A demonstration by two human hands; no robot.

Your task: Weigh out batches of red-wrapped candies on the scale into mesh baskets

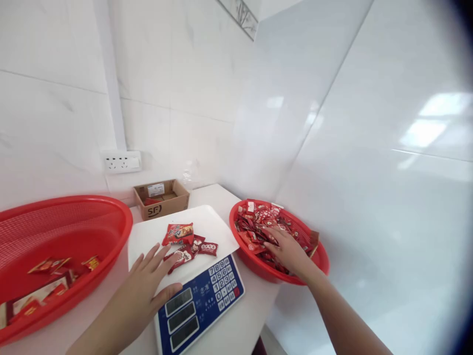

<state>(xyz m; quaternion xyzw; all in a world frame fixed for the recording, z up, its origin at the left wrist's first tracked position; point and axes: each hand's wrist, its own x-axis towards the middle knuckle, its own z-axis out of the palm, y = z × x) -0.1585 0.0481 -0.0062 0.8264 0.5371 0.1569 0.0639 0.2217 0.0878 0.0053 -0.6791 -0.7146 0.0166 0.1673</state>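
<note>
A white-topped digital scale [207, 227] with a blue keypad stands at the middle of the counter. Several red snack packets [186, 242] lie on its platform. My left hand [148, 283] rests flat on the platform's near edge, fingers spread, its fingertips touching one of the packets. To the right, my right hand [288, 249] reaches into a round red basket [321, 259] filled with red packets [258, 219]; its fingers lie among them, and I cannot tell whether they grip any.
A large red mesh basket [74, 217] at the left holds a few packets [48, 281]. A small cardboard box [162, 197] sits against the white tiled wall, below a wall socket [122, 161]. The counter's corner edge lies just under the right basket.
</note>
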